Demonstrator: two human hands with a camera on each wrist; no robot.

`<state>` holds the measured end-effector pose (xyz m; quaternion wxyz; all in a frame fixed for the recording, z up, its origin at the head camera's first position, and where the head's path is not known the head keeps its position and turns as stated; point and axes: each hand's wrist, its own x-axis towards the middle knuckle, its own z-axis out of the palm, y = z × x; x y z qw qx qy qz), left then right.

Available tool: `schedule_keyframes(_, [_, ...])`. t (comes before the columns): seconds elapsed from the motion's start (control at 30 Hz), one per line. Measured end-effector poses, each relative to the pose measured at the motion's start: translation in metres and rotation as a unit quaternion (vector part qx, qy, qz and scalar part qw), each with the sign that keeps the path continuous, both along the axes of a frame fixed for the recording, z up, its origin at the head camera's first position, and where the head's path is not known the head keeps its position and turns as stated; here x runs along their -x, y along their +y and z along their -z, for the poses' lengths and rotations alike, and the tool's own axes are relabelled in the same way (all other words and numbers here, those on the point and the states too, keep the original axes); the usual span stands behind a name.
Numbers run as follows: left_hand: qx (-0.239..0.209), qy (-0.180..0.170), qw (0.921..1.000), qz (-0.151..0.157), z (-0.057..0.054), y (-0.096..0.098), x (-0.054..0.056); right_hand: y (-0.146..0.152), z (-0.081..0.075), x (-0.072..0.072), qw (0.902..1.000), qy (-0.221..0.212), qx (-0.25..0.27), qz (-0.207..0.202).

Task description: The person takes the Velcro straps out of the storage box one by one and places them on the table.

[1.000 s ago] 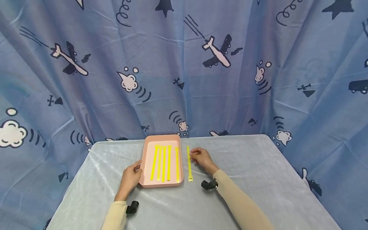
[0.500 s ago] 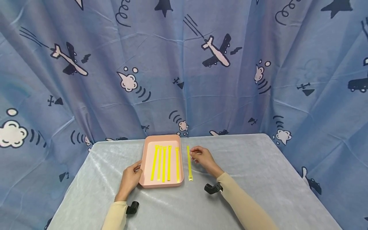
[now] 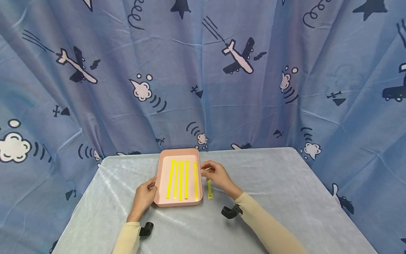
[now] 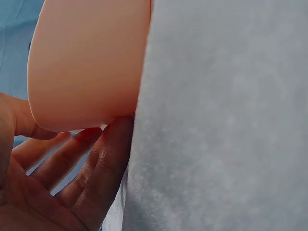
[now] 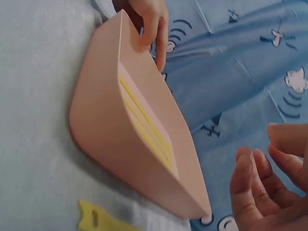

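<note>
In the head view my left hand (image 3: pixel 144 199) holds the left wall of a shallow pink tray (image 3: pixel 161 202). The left wrist view has its thumb at the rim and its fingers (image 4: pixel 98 178) against the outer wall. Inside the tray lie several yellow straps (image 3: pixel 186 180), side by side and lengthwise. Just right of the tray, one more yellow strap (image 3: pixel 210 192) lies on the table; its slotted end (image 5: pixel 91 217) shows in the right wrist view. Over this strap's upper part, hiding much of it, hovers my right hand (image 3: pixel 219 176). Its thumb and fingers (image 5: pixel 243 180) are bent loosely, with a gap between them and nothing held.
A pale grey cloth covers the table (image 3: pixel 285 197). Behind it hangs a blue curtain (image 3: pixel 177 70) printed with planes and clouds. A black wrist camera (image 3: pixel 232 211) sits on the right arm, and another wrist camera (image 3: pixel 146 229) on the left.
My right hand has moved left from beside the loose strap to over it, close to the tray's right rim. The left hand, tray and straps look the same.
</note>
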<state>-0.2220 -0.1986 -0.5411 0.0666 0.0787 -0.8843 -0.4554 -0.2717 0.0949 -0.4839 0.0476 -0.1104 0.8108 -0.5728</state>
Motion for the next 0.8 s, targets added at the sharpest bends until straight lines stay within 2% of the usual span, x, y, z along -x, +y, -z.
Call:
schedule_keyframes(0.2, [0.003,0.003,1.0,-0.001,0.0,-0.001,0.0,-0.017,-0.009,-0.004,0.998,0.036,-0.032,-0.041])
schedule_keyframes(0.5, [-0.001,0.008,1.0,-0.003,-0.001,-0.001,-0.002,-0.043,-0.016,-0.006,0.9926,0.059,-0.063,-0.086])
schedule_keyframes(0.8, [0.001,0.0,1.0,-0.001,-0.001,0.002,-0.001,-0.065,-0.018,-0.002,0.9779,0.109,-0.119,-0.133])
